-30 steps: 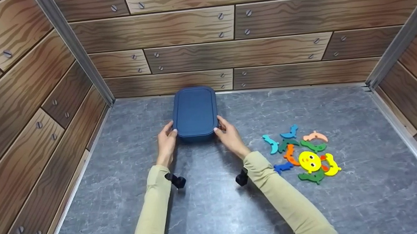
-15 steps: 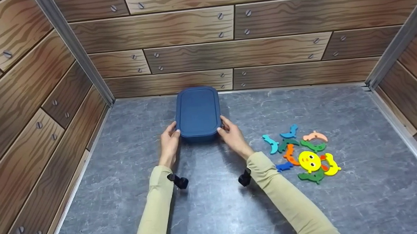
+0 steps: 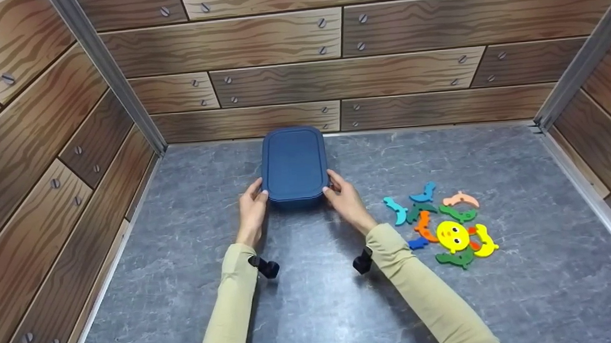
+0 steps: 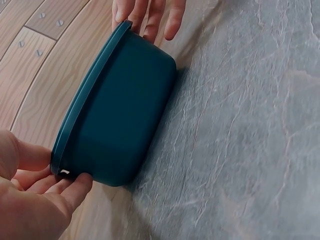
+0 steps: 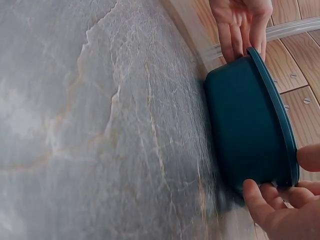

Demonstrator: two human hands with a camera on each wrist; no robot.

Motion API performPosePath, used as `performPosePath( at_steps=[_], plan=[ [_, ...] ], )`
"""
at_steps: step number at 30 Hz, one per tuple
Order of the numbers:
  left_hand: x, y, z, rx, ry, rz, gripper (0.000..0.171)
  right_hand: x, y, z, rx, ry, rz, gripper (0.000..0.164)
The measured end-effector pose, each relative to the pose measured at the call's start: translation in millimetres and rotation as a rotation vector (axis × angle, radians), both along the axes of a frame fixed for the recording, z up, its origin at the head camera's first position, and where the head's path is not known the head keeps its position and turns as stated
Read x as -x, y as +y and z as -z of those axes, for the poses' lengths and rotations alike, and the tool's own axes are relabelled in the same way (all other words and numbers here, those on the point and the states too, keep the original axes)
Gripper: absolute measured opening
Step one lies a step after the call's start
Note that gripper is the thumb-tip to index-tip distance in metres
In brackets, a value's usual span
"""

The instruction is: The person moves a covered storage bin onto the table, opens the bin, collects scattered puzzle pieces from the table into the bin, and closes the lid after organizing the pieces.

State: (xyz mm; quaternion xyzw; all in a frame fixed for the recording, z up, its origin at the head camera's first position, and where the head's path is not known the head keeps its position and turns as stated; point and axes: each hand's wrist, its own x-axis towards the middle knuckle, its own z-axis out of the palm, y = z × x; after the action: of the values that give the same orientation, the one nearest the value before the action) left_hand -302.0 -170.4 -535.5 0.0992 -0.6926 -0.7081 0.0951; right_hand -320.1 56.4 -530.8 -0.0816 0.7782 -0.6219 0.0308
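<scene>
A dark blue lidded box (image 3: 294,164) lies near the back wall; in the wrist views its side looks teal. My left hand (image 3: 251,211) grips its near left corner, and my right hand (image 3: 348,200) grips the near right corner. In the left wrist view, the thumb of the left hand (image 4: 37,197) is at the lid's rim while the fingers reach below it. The right hand (image 5: 287,205) pinches the rim the same way in the right wrist view. The box's underside is hidden, with its base close to or on the grey surface.
To the right lie several colourful toy pieces around a yellow smiling face (image 3: 453,236), among them an orange piece (image 3: 424,228) and a green one (image 3: 457,213). Wood-patterned walls (image 3: 259,85) enclose the grey marbled surface (image 3: 312,307).
The box has slid slightly to the right, and both hands have moved with it, keeping their grip. The toy pieces stay where they were.
</scene>
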Motion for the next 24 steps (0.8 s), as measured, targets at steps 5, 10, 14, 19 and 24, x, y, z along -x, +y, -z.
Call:
performPosePath(
  at_steps=[5, 10, 14, 19, 24],
  plan=[
    [-0.1, 2.9, 0.8, 0.008, 0.001, 0.012, 0.046, 0.3, 5.3, 0.2, 0.0, 0.001, -0.004, 0.056],
    [-1.3, 6.7, 0.6, 0.01, -0.008, 0.024, 0.047, 0.4, 10.4, 1.4, 0.002, -0.002, 0.012, 0.055],
    [-1.0, 10.4, 1.0, -0.009, 0.002, 0.028, 0.047, -0.2, 13.5, 1.8, 0.035, -0.005, 0.017, 0.056],
    [-1.4, 14.2, 1.4, -0.029, 0.009, 0.041, 0.047, -1.1, 17.5, 2.3, 0.043, -0.004, 0.017, 0.056],
    [-2.6, 17.0, 1.5, -0.023, -0.007, 0.052, 0.047, -2.9, 21.9, 1.2, 0.033, -0.015, 0.027, 0.055]
  ],
)
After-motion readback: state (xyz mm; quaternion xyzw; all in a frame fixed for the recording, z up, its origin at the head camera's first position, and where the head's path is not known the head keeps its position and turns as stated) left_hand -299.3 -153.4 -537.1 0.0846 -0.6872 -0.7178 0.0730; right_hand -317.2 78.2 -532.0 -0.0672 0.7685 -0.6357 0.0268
